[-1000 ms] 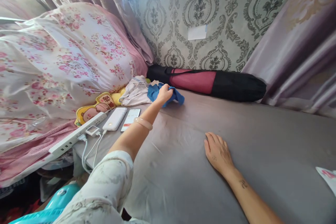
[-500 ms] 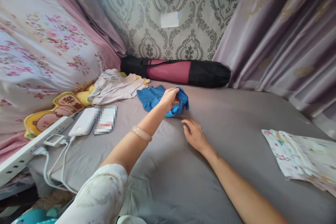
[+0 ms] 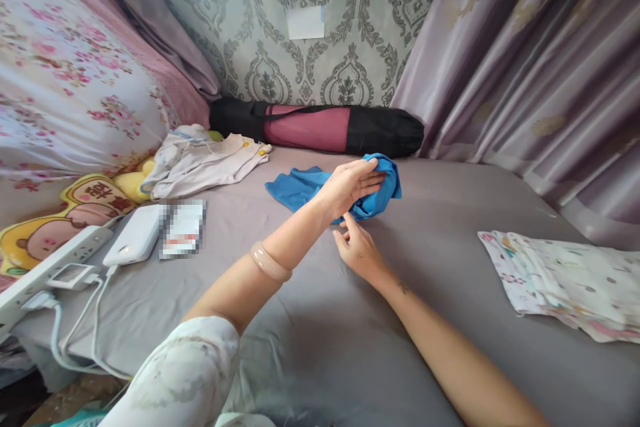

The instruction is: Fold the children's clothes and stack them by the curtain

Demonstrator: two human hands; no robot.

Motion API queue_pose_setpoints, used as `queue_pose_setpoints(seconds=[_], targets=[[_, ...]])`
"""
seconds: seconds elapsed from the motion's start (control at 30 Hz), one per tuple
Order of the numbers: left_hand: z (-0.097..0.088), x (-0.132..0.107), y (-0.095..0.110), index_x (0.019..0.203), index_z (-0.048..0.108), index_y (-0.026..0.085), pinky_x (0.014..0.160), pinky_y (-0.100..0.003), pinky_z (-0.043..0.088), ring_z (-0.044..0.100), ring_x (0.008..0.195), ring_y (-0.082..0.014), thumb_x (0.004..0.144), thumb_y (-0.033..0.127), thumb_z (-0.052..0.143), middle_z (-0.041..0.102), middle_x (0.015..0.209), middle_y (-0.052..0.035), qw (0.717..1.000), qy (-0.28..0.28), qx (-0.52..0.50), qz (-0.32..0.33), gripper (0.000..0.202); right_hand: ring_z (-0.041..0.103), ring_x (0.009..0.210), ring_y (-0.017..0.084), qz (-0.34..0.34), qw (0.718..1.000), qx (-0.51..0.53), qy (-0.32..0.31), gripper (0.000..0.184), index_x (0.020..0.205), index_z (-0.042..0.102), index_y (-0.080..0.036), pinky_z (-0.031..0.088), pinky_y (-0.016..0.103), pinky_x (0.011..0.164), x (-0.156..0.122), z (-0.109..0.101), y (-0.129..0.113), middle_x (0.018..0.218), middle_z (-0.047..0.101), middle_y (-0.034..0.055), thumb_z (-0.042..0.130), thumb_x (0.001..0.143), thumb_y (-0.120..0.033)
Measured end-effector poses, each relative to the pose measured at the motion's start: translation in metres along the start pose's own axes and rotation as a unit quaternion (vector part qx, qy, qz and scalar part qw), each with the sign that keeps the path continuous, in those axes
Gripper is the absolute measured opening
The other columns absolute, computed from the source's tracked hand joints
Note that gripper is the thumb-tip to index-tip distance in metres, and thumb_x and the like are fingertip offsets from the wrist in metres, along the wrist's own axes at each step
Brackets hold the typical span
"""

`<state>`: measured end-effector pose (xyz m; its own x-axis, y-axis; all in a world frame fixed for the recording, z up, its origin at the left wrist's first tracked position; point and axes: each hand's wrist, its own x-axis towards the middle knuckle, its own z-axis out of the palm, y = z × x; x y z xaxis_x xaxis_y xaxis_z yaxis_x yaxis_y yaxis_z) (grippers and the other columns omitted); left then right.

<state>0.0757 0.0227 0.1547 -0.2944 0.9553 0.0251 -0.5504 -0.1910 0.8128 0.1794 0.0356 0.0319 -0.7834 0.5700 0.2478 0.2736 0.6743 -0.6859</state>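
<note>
A crumpled piece of blue clothing point(image 3: 300, 187) lies on the grey bed sheet, its right part lifted and bunched. My left hand point(image 3: 350, 187), reaching across with a pale bangle on the forearm, grips this bunched part between thumb and fingers; the palm partly faces me. Just below it, my right hand point(image 3: 359, 247) has its index finger raised to the lower edge of the blue cloth, close under my left wrist. Thumb and index are apart there, and the other fingers are partly hidden.
A black and pink mat bag point(image 3: 307, 128) lies along the wall. Pale clothes point(image 3: 200, 167) rest at the left, near a white power bank point(image 3: 135, 235), a phone-sized blurred item point(image 3: 183, 230) and a power strip point(image 3: 75, 253). Folded printed cloths point(image 3: 555, 280) lie on the right.
My left hand has moved right with the bunched blue cloth and turned its palm more towards me. My right hand has come up against the cloth's lower edge. The view has shifted slightly right.
</note>
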Motion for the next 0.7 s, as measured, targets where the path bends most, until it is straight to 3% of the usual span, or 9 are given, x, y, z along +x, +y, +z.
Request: queue_pose_setpoints(seconds=[0.23,0.37,0.43,0.57,0.7], targets=[[0.001,-0.005,0.003,0.090,0.069,0.012,0.100,-0.039,0.043,0.063,0.109,-0.0254,0.080,0.034,0.071,0.071,0.100,-0.0123,0.996,-0.032,0.055,0.067,0.024,0.062,0.106,0.032,0.054,0.993,-0.076,0.070,0.062,0.145,0.036,-0.013,0.052,0.046,0.086,0.002,0.000,0.009,0.134,0.051,0.0215,0.048,0.089,-0.037],[-0.001,-0.005,0.000,0.085,0.069,0.015,0.093,-0.035,0.047,0.063,0.105,-0.0227,0.081,0.039,0.069,0.070,0.093,-0.0077,0.987,-0.018,0.122,0.101,0.025,0.056,0.118,0.033,0.044,0.994,-0.033,0.099,0.063,0.143,0.038,-0.008,0.048,0.048,0.096,0.008,0.003,0.016,0.139,0.046,0.0235,0.047,0.087,-0.037],[-0.004,-0.005,0.001,0.080,0.068,0.017,0.085,-0.031,0.049,0.064,0.097,-0.0201,0.082,0.043,0.067,0.068,0.086,-0.0047,0.974,0.012,0.178,0.138,0.026,0.057,0.118,0.033,0.056,0.992,0.011,0.112,0.061,0.139,0.043,-0.008,0.047,0.049,0.097,0.013,0.000,0.018,0.136,0.051,0.0234,0.047,0.087,-0.038],[-0.015,-0.003,0.009,0.063,0.058,0.019,0.076,-0.028,0.047,0.059,0.088,-0.0176,0.084,0.049,0.063,0.058,0.070,-0.0005,0.916,0.112,0.296,0.248,0.036,0.065,0.104,0.028,0.096,0.973,0.144,0.155,0.046,0.119,0.061,-0.016,0.050,0.044,0.092,0.021,-0.020,0.014,0.112,0.068,0.0164,0.050,0.086,-0.046],[-0.033,-0.004,0.023,0.058,0.052,0.019,0.088,-0.030,0.045,0.053,0.102,-0.0189,0.084,0.049,0.062,0.056,0.089,-0.0036,0.813,0.239,0.394,0.357,0.041,0.066,0.086,0.022,0.107,0.935,0.277,0.192,0.037,0.095,0.065,-0.019,0.051,0.039,0.085,0.026,-0.042,0.006,0.081,0.069,0.0061,0.068,0.074,-0.050]])
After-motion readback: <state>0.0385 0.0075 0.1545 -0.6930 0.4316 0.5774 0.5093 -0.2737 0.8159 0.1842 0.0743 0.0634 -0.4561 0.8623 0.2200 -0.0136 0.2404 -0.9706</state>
